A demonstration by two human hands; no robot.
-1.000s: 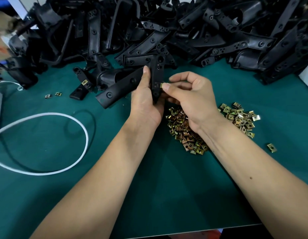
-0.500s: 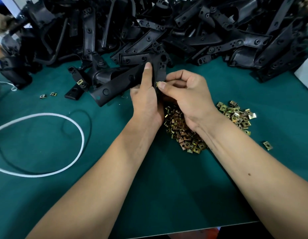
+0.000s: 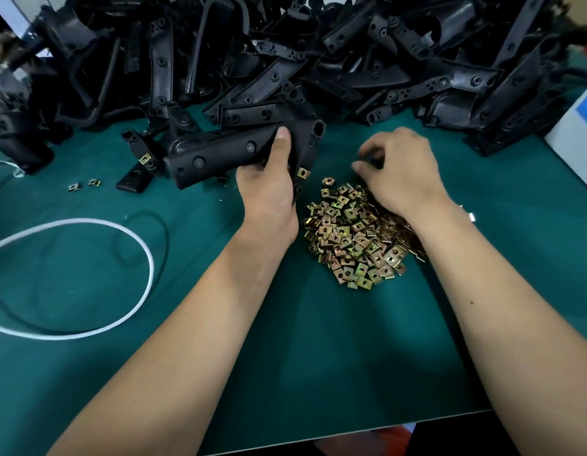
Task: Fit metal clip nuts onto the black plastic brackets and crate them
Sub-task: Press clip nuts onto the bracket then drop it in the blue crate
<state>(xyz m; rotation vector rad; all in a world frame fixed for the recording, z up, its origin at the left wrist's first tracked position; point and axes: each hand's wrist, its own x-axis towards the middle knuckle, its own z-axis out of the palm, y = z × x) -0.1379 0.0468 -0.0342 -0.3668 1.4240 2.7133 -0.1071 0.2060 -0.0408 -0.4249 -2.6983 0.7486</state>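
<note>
My left hand (image 3: 269, 189) grips a black plastic bracket (image 3: 216, 156) just above the green mat, thumb on its top face. A brass clip nut (image 3: 303, 173) sits on the bracket's narrow arm beside my palm. My right hand (image 3: 400, 172) hovers to the right, apart from the bracket, its fingers curled over the far edge of a heap of brass clip nuts (image 3: 354, 238). Whether it pinches a nut is hidden. Another bracket with a clip nut fitted (image 3: 144, 158) lies to the left.
A large pile of black brackets (image 3: 318, 60) fills the back of the green mat (image 3: 318, 357). A white cable loop (image 3: 88, 278) lies at the left, with two loose nuts (image 3: 85, 184) above it. A white box (image 3: 578, 133) stands at the right edge.
My right hand has let go of the bracket and moved right over the nut heap. A clip nut now sits on the bracket's arm. My left hand has lowered the bracket a little.
</note>
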